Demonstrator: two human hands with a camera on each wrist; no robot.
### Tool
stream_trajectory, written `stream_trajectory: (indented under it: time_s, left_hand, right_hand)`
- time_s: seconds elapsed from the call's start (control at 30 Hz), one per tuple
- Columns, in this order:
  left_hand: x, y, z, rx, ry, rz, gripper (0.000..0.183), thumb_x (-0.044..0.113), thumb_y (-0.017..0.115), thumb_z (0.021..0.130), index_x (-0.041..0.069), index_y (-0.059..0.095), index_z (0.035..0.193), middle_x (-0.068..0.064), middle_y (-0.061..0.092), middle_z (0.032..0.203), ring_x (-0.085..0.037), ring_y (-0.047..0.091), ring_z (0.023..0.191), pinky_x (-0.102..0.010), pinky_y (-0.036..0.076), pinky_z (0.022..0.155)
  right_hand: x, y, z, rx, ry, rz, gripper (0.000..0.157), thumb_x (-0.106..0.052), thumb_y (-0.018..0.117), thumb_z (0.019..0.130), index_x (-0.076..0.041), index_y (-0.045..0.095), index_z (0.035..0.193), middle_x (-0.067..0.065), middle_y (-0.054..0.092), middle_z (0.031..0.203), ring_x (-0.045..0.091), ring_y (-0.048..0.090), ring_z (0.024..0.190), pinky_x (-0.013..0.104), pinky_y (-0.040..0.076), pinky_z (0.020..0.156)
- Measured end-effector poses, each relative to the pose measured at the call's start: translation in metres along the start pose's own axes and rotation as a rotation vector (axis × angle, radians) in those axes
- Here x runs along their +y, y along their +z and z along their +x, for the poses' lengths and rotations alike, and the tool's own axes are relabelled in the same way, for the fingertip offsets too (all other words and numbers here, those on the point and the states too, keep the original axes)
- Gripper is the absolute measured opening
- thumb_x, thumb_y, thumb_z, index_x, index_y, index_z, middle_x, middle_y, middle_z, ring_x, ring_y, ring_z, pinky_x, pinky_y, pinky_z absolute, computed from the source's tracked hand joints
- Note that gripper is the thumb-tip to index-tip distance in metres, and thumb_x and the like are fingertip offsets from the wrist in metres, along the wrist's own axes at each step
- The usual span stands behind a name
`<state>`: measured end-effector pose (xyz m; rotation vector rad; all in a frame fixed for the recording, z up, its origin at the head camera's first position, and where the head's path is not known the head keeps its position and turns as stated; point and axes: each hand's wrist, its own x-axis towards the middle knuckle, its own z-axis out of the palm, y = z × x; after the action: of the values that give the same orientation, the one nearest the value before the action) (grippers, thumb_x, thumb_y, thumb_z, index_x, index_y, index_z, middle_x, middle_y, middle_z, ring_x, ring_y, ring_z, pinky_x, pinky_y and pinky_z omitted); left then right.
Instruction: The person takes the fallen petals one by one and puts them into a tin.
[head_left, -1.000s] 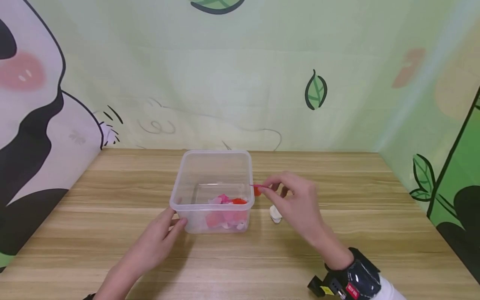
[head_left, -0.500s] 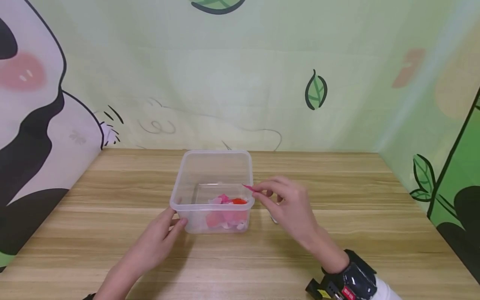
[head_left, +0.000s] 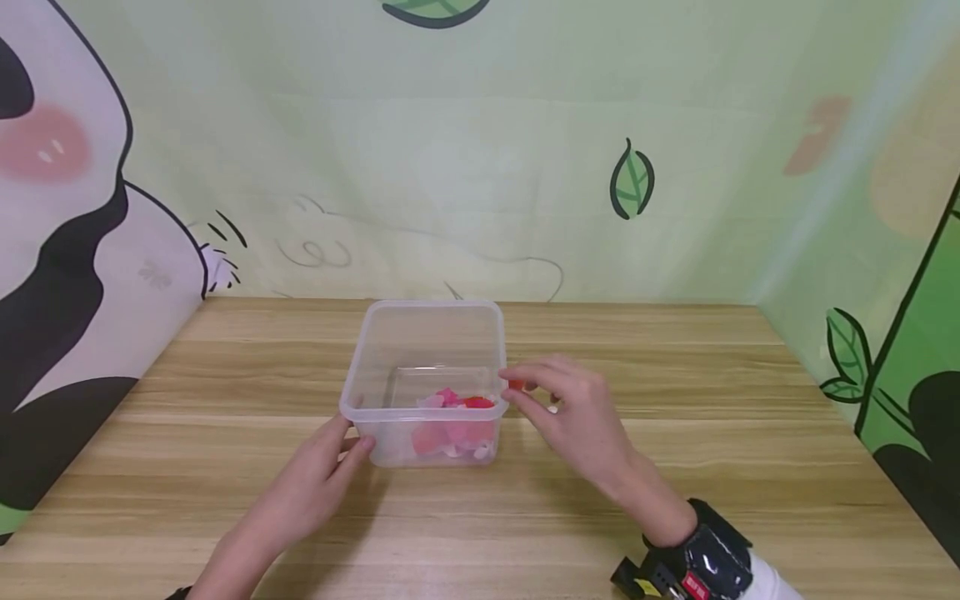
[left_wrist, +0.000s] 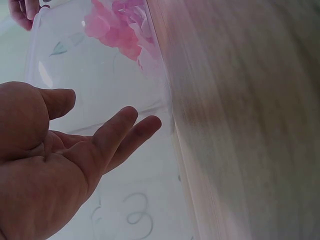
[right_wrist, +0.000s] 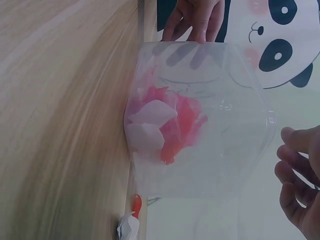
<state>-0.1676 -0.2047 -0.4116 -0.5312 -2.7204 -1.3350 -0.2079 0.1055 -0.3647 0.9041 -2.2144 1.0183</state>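
A clear plastic box point(head_left: 431, 312) stands on the wooden table, with pink, white and red petals point(head_left: 453, 435) gathered inside at its right. My left hand point(head_left: 307, 483) rests its straight fingers against the box's left side, thumb by the near corner; in the left wrist view the thumb and fingers of the left hand point(left_wrist: 65, 145) are spread apart. At the right rim is my right hand point(head_left: 577, 417), thumb and forefinger apart with nothing seen between them. The right wrist view shows the right hand's fingers point(right_wrist: 295, 172) loosely bent. A red petal point(head_left: 516, 384) lies partly hidden behind those fingers.
A white petal point(right_wrist: 129, 227) lies on the table outside the box, near the red one; my right hand mostly covers it in the head view. Behind the table point(head_left: 712, 400) hangs a printed cloth backdrop point(head_left: 480, 167) with a panda and leaves.
My right hand moved left to the box rim with a pink petal, then let it go; a darker pink-red patch now shows on the pile. The left hand and box stayed still.
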Motion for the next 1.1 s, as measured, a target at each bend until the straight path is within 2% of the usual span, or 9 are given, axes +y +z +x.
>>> stream_trajectory:
  time_s: [0.2, 0.47, 0.67, 0.8, 0.93, 1.1]
  left_hand:
    - [0.0, 0.0, 0.0, 0.005, 0.006, -0.002, 0.05, 0.01, 0.05, 0.104, 0.008, 0.033, 0.151, -0.018, 0.045, 0.14, -0.035, 0.059, 0.114, -0.033, 0.052, 0.09]
    - [0.0, 0.001, 0.0, 0.008, 0.01, -0.01, 0.048, 0.01, 0.051, 0.104, 0.01, 0.036, 0.149, -0.017, 0.045, 0.14, -0.035, 0.059, 0.115, -0.033, 0.052, 0.089]
    - [0.0, 0.0, 0.0, 0.01, 0.017, -0.002, 0.049, 0.009, 0.051, 0.104, 0.01, 0.035, 0.15, -0.018, 0.045, 0.141, -0.035, 0.059, 0.114, -0.032, 0.052, 0.089]
    - [0.001, 0.0, 0.0, 0.008, 0.019, -0.005, 0.049, 0.009, 0.051, 0.104, 0.01, 0.035, 0.15, -0.018, 0.045, 0.141, -0.035, 0.059, 0.115, -0.032, 0.052, 0.089]
    - [0.001, 0.0, 0.0, 0.006, 0.019, -0.011, 0.05, 0.008, 0.051, 0.104, 0.01, 0.034, 0.15, -0.017, 0.045, 0.141, -0.035, 0.059, 0.115, -0.032, 0.051, 0.09]
    - [0.002, 0.0, -0.001, 0.0, 0.014, -0.018, 0.051, 0.009, 0.05, 0.104, 0.009, 0.032, 0.152, -0.018, 0.043, 0.142, -0.034, 0.059, 0.116, -0.032, 0.051, 0.091]
  right_hand:
    - [0.004, -0.003, 0.001, -0.01, 0.031, -0.033, 0.019, -0.004, 0.08, 0.083, -0.01, 0.074, 0.1, -0.007, 0.068, 0.096, 0.006, 0.06, 0.081, 0.018, 0.047, 0.058]
    - [0.012, -0.007, 0.002, -0.123, 0.194, -0.157, 0.017, -0.007, 0.078, 0.085, -0.012, 0.074, 0.101, -0.009, 0.066, 0.089, 0.006, 0.057, 0.077, 0.016, 0.047, 0.061]
    - [0.016, -0.006, 0.001, -0.277, 0.323, -0.256, 0.01, -0.01, 0.078, 0.086, -0.015, 0.074, 0.094, -0.01, 0.065, 0.083, 0.006, 0.058, 0.072, 0.016, 0.048, 0.059]
    - [0.02, -0.005, -0.001, -0.427, 0.394, -0.344, 0.01, -0.009, 0.076, 0.087, -0.013, 0.074, 0.096, -0.006, 0.067, 0.088, 0.011, 0.062, 0.078, 0.021, 0.051, 0.065]
    - [0.024, -0.005, -0.004, -0.554, 0.411, -0.427, 0.013, -0.005, 0.077, 0.084, -0.012, 0.074, 0.094, -0.003, 0.067, 0.091, 0.016, 0.064, 0.086, 0.028, 0.053, 0.072]
    - [0.029, -0.004, -0.007, -0.642, 0.411, -0.474, 0.015, -0.004, 0.079, 0.079, -0.012, 0.072, 0.089, -0.003, 0.065, 0.086, 0.015, 0.061, 0.081, 0.028, 0.052, 0.069]
